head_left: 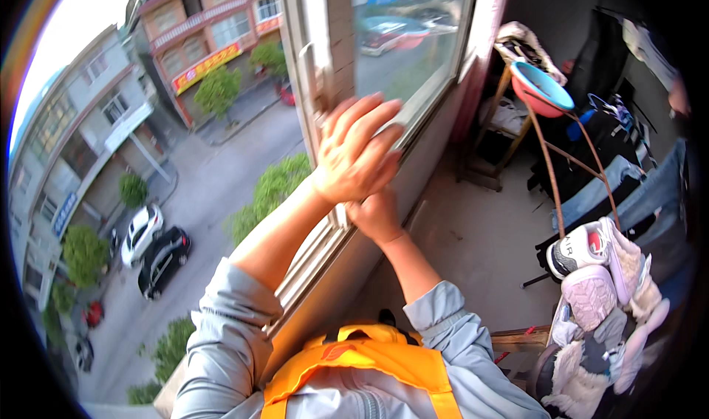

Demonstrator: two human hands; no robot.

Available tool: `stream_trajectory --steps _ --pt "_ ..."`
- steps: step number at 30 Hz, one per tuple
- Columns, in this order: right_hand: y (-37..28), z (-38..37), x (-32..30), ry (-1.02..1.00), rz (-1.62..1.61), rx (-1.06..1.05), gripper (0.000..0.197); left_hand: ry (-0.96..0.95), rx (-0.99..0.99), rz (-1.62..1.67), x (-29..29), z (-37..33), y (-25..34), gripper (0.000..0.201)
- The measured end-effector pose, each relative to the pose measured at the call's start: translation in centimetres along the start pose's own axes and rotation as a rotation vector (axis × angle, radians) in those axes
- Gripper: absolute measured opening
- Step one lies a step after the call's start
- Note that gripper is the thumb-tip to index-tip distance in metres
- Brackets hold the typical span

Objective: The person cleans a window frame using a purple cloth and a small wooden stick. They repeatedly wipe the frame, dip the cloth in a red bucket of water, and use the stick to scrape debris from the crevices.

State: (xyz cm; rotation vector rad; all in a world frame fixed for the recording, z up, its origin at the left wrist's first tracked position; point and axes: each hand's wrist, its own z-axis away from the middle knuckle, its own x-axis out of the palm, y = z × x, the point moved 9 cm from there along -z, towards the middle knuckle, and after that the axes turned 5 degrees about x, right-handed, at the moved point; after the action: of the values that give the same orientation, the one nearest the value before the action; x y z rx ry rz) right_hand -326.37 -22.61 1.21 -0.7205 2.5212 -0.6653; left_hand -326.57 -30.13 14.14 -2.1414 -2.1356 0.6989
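Observation:
My left hand (360, 152) is raised before the edge of a sliding window sash (301, 64), its fingers stretched out and a little apart, blurred at the tips. Just below it, my right hand (375, 214) looks curled closed near the window frame. The left hand partly covers it, so whatever it may hold is hidden. The two hands overlap in the picture; whether they touch I cannot tell. Behind them is the window glass (410, 42). Grey sleeves are pushed up on both forearms, and an orange apron (354, 367) covers my chest.
Left of me the window stands open above a street (207, 168) with parked cars. On the right, a blue-and-pink basin (543, 88) rests on a rusty metal stand (550, 168). Shoes and slippers (591, 293) pile at lower right, and clothes (628, 190) hang behind.

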Motion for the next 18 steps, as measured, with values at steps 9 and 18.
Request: stream_trajectory --steps 9,18 --pt "0.9 7.3 -3.3 0.039 -0.16 0.337 0.023 0.189 -0.732 0.161 -22.6 10.8 -0.5 0.016" --pt "-11.3 9.7 13.2 -0.55 -0.257 0.015 0.013 0.217 -1.012 -0.383 -36.7 22.9 16.1 0.036"
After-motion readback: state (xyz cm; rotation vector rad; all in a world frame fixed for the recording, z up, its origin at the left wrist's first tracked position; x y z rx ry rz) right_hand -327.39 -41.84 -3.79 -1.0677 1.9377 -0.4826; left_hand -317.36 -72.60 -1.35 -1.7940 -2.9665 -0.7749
